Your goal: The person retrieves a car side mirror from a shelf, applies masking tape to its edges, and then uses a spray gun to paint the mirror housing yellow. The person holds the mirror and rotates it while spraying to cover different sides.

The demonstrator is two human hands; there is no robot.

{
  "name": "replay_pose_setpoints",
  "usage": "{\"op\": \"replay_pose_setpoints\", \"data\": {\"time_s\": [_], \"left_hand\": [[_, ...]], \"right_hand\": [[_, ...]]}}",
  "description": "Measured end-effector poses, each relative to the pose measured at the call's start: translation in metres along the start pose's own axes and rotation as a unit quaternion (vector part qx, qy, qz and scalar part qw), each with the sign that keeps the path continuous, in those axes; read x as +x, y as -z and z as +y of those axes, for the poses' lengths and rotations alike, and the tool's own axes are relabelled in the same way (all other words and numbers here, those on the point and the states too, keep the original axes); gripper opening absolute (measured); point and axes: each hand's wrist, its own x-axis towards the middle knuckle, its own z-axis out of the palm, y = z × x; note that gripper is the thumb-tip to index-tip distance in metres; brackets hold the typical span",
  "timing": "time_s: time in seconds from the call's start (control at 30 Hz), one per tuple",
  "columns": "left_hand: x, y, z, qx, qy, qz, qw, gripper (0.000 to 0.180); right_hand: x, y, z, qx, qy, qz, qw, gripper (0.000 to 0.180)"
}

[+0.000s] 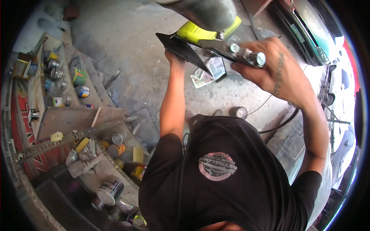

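My right hand (279, 73) is wrapped round a metal spray gun (221, 49). The gun's large grey cup (206, 14) sits at the top of the view, and two silver knobs face back toward me. My left hand (175, 57) holds up a thin black triangular panel (183, 50) from below; its fingers are mostly hidden behind the panel. The gun is close to the panel's right side; whether they touch I cannot tell. A bright yellow-green object (192, 32) shows behind the cup and panel, its kind unclear. Printed sheets of paper (208, 75) appear below the panel.
Shelves on the left carry several paint cans (79, 77), with a larger can (110, 189) lower down. A round tin (239, 112) stands on the floor by my feet. A dark hose (281, 125) runs by my right arm. Cars (304, 30) stand to the right.
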Motion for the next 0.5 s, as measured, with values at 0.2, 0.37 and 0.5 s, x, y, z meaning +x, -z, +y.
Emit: {"op": "replay_pose_setpoints", "data": {"time_s": [0.2, 0.37, 0.5], "left_hand": [[0.023, 0.025, -0.019, -0.076, -0.008, -0.102, 0.992, 0.046], [0.02, 0.014, -0.014, -0.118, 0.012, -0.059, 0.991, 0.041], [0.006, 0.003, 0.003, -0.152, 0.026, -0.031, 0.988, 0.038]], "right_hand": [[0.021, -0.009, -0.006, 0.045, 0.051, -0.006, 0.998, 0.029], [-0.018, -0.001, -0.003, -0.005, -0.045, -0.033, 0.998, 0.035], [-0.031, 0.013, 0.004, -0.039, -0.119, -0.117, 0.985, 0.036]]}}
